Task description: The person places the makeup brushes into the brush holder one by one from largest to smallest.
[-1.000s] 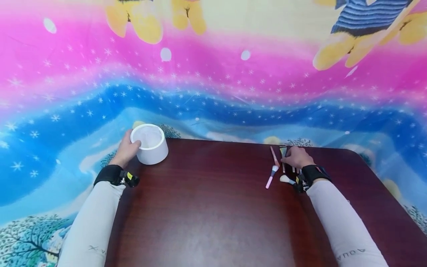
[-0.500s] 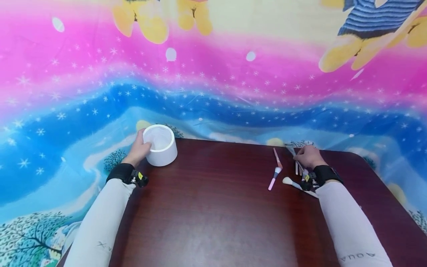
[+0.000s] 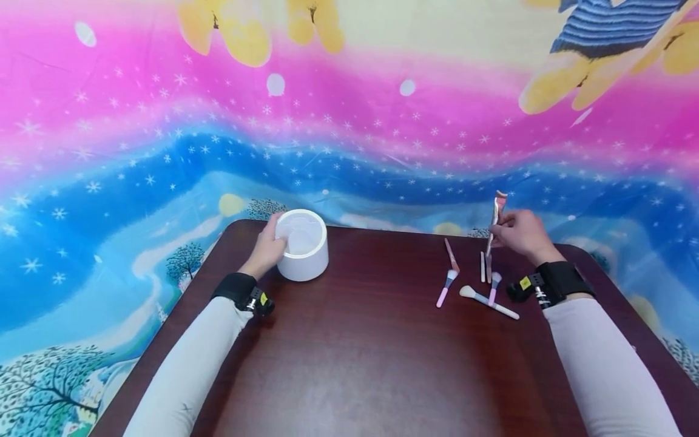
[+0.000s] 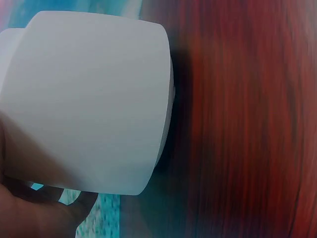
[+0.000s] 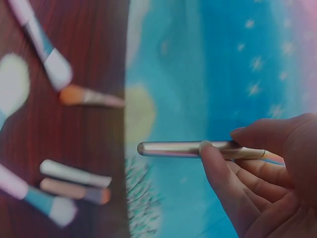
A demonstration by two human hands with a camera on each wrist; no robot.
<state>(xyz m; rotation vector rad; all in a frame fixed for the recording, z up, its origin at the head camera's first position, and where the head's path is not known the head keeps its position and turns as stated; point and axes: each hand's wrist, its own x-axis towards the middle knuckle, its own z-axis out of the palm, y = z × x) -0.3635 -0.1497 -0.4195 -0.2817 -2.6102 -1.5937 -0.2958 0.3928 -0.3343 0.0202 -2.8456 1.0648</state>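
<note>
My left hand (image 3: pixel 266 249) grips a white round container (image 3: pixel 303 268) by its left side, with the thumb over the rim. In the left wrist view the container's smooth wall (image 4: pixel 89 99) fills much of the picture, its base close over the dark table, and the curled fingers (image 4: pixel 34 218) show below it. Above the table's far right part, my right hand (image 3: pixel 525 233) pinches a makeup brush (image 3: pixel 494 221) between thumb and fingers. Its bristle end points up and its metallic handle (image 5: pixel 173 148) points down; the right wrist view leaves the bristles mostly hidden behind the hand.
Several makeup brushes lie near the right hand: a pink-handled one (image 3: pixel 444 294), a rose one (image 3: pixel 452 255) touching it, a large white-handled one (image 3: pixel 497 305) and others. A printed cloth (image 3: pixel 349 152) hangs behind the brown table's (image 3: pixel 349 340) far edge.
The left hand has moved right with the white container. My right hand has lifted the makeup brush off the table and turned it upright, uncovering the brushes below.
</note>
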